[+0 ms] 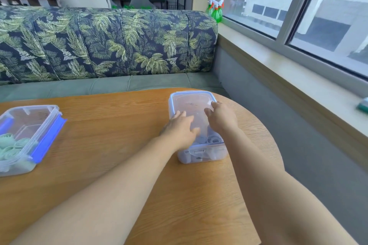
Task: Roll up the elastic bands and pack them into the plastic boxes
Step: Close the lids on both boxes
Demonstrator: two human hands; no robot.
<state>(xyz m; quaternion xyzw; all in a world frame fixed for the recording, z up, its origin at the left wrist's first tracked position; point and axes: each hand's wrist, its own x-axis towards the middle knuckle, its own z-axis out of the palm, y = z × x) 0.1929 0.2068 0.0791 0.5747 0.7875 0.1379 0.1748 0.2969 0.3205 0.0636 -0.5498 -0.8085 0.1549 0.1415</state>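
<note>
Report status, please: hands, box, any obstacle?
Left hand and right hand open, on the lidded box. Rolled bands inside. Second box at left, apart; nothing in the way.

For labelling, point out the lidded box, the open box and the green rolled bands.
lidded box point(190, 101), head view, far end of lid
open box point(33, 107), head view, far rim
green rolled bands point(12, 146), head view, one roll's top

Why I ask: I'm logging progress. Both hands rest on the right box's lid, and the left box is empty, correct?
Not empty: the head view shows the left box holding rolled green bands. The left hand and right hand do rest on the right box's lid.
</note>
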